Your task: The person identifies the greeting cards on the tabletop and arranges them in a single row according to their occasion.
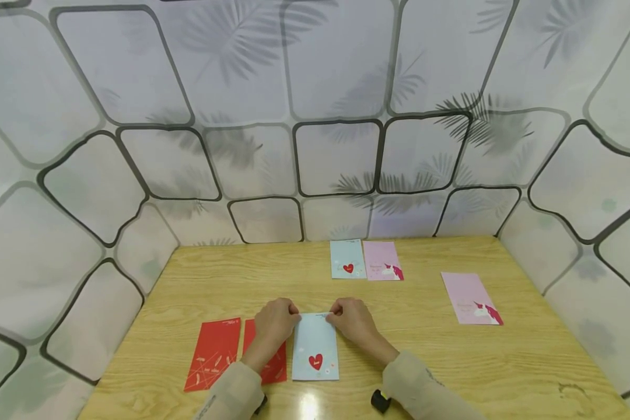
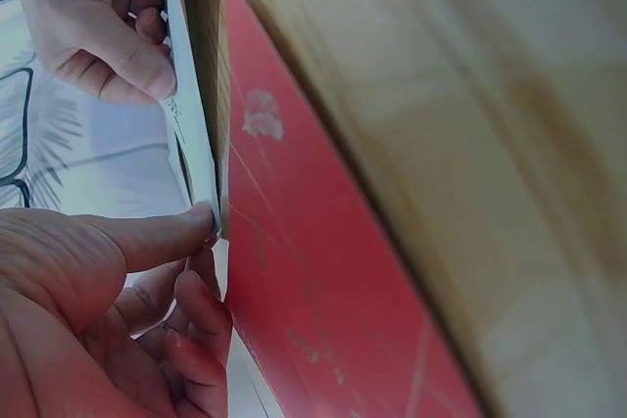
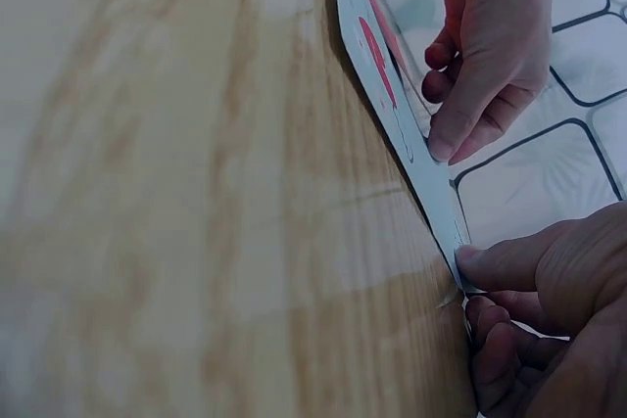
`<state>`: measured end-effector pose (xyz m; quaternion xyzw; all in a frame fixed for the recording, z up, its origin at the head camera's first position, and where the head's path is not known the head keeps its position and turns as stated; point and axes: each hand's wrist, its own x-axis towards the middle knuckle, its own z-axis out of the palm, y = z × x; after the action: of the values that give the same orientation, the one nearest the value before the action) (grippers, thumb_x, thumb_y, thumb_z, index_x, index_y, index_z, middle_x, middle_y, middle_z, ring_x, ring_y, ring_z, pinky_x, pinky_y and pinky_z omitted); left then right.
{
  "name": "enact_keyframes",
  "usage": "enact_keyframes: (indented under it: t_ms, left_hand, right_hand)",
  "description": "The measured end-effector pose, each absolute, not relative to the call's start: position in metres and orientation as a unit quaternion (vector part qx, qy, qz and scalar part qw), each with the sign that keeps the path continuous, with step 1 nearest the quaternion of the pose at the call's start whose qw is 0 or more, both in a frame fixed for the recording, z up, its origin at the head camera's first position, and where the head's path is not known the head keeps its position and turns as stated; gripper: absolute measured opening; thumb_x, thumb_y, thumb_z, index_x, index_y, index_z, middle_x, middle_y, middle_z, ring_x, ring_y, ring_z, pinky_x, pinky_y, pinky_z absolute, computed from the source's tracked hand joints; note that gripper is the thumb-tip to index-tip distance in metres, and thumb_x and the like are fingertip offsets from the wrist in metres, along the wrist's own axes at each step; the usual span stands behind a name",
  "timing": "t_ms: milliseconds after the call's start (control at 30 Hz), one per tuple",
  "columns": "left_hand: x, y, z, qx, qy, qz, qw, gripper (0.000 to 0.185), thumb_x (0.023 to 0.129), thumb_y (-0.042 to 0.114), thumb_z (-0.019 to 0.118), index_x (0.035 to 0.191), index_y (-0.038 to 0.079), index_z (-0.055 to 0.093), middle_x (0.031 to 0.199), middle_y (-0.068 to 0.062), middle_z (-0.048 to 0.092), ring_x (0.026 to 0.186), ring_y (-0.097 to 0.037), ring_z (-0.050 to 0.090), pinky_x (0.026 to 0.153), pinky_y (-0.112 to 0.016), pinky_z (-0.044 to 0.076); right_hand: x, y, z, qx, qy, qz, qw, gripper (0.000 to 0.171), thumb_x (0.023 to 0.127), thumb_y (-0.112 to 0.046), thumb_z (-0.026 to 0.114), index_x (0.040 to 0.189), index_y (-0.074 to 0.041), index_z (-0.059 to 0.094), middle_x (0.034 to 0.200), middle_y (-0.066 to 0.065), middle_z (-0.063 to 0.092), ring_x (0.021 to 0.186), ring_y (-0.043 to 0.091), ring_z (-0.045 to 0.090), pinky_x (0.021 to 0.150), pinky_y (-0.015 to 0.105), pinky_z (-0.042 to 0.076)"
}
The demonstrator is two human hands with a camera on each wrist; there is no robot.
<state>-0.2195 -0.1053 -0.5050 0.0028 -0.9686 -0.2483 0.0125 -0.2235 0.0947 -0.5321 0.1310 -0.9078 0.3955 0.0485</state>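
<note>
A light blue paper envelope (image 1: 315,344) with a red heart lies in front of me on the wooden table. My left hand (image 1: 276,321) pinches its far left corner between thumb and fingers. At the far right corner, my right hand (image 1: 353,319) pinches it the same way. Both wrist views show the thumbs on top of the paper and the fingers curled below its edge. Left of it lie two red envelopes (image 1: 213,354) with pale line patterns; the nearer red one (image 1: 277,364) is partly covered by my left forearm.
Toward the back of the table (image 1: 252,262) another light blue heart envelope (image 1: 346,259) lies beside a pink unicorn envelope (image 1: 382,261). A second pink unicorn envelope (image 1: 471,298) lies at the right. A patterned curtain (image 1: 336,157) surrounds the table's back and sides.
</note>
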Motion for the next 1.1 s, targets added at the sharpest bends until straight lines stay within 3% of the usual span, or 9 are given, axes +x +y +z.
enact_keyframes:
  t_ms: [767, 1100]
  left_hand:
    - [-0.2188, -0.102, -0.5012, 0.013, -0.975, -0.221, 0.006, 0.013, 0.086, 0.017, 0.084, 0.081, 0.012, 0.073, 0.073, 0.002, 0.064, 0.063, -0.015, 0.055, 0.06, -0.035, 0.046]
    - [-0.2215, -0.1056, -0.4983, 0.022, -0.967, -0.254, 0.02, 0.009, 0.089, 0.019, 0.081, 0.086, 0.012, 0.076, 0.077, 0.002, 0.067, 0.065, -0.016, 0.056, 0.061, -0.035, 0.047]
  right_hand:
    - [-0.2248, 0.0951, -0.5327, 0.121, -0.912, 0.39, 0.048, 0.014, 0.082, -0.01, 0.086, 0.084, -0.006, 0.072, 0.075, -0.003, 0.064, 0.069, 0.008, 0.055, 0.064, 0.027, 0.048]
    - [-0.2244, 0.101, -0.53, 0.094, -0.891, 0.444, 0.013, 0.012, 0.093, -0.017, 0.078, 0.096, -0.006, 0.073, 0.085, -0.002, 0.066, 0.077, 0.012, 0.056, 0.069, 0.028, 0.051]
